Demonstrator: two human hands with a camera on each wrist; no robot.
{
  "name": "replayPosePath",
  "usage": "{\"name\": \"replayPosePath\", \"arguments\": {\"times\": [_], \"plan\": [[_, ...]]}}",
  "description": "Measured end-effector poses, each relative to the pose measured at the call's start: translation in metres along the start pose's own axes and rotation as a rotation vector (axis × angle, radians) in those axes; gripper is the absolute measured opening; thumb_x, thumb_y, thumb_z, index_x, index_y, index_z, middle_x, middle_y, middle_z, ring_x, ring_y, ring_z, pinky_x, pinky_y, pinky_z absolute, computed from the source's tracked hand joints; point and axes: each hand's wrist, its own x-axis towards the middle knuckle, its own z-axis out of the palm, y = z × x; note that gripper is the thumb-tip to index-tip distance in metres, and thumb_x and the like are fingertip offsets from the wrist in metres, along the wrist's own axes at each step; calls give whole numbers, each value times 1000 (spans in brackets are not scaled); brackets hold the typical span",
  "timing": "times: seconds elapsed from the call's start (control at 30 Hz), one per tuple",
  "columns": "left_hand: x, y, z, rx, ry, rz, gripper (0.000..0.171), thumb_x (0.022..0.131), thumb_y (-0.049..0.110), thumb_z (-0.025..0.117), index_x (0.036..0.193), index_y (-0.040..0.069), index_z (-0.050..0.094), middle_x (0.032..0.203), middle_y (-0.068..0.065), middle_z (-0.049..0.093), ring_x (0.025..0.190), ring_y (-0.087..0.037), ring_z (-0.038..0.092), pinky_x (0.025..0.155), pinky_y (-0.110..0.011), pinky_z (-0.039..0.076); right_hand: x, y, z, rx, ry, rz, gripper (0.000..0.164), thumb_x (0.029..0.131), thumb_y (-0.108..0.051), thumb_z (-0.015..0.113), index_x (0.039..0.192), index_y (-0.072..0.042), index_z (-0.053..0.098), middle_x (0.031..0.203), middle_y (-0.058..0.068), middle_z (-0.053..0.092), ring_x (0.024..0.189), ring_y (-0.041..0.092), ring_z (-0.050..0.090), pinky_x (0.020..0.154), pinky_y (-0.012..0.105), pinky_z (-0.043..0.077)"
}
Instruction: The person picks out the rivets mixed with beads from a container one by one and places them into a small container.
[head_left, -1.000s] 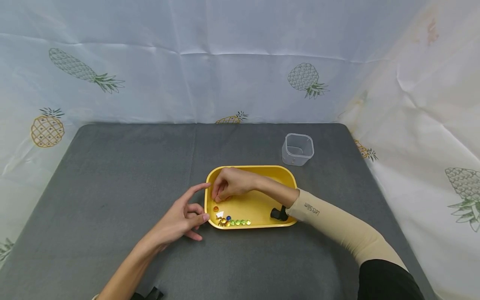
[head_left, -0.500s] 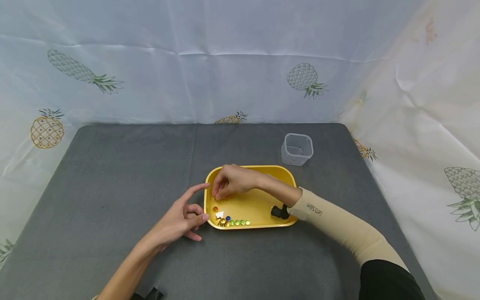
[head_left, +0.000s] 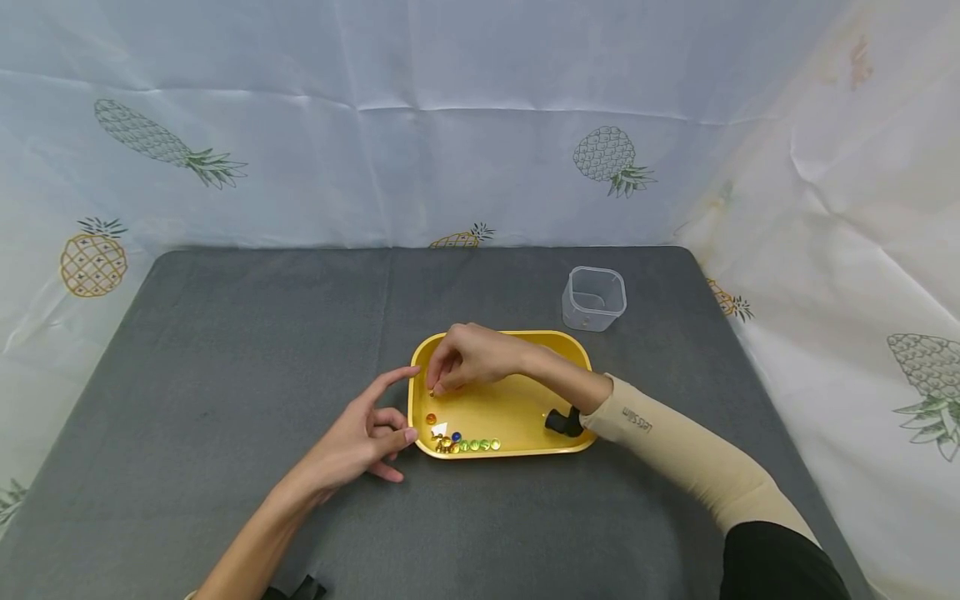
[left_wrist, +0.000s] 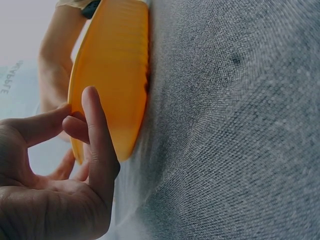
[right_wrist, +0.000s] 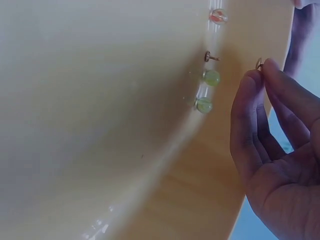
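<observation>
In the head view, my right hand (head_left: 476,358) is over the left part of a yellow tray (head_left: 517,408). Its thumb and forefinger pinch a small brass thumbtack (right_wrist: 259,64), its round head showing at the fingertips in the right wrist view. Another thumbtack (right_wrist: 208,56) lies among glass marbles along the tray's edge, including a green marble (right_wrist: 211,77) and one with red swirls (right_wrist: 218,16). My left hand (head_left: 360,433) rests at the tray's left rim, forefinger stretched out and thumb at the edge. Near the front left corner sit a blue marble (head_left: 456,437), an orange marble (head_left: 431,419) and several gold tacks (head_left: 444,447).
A clear plastic container (head_left: 594,300) stands behind the tray's right end. The grey cloth-covered table (head_left: 262,350) spreads around the tray. Behind and to the right hangs a white curtain (head_left: 480,167) with pineapple prints.
My right hand has shifted slightly right and away from the near edge, and the small tack now shows at its fingertips. The left hand has stayed at the rim.
</observation>
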Motion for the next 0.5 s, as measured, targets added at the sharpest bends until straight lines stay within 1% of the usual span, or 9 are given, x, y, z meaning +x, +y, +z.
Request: {"name": "replayPosePath", "arguments": {"times": [0.33, 0.5], "plan": [[0, 0, 0, -2, 2, 1, 80, 105, 11, 72, 169, 28, 27, 92, -4, 61, 71, -11, 56, 65, -46, 69, -9, -3, -8, 18, 39, -19, 15, 98, -10, 81, 110, 0, 82, 98, 7, 82, 80, 2, 69, 76, 18, 61], [0, 0, 0, -3, 0, -2, 80, 105, 11, 72, 169, 29, 27, 92, -5, 61, 71, -11, 56, 65, -46, 69, -15, -5, -13, 36, 59, -25, 15, 99, -9, 80, 110, 0, 82, 101, 7, 83, 81, 4, 71, 78, 21, 63]]}}
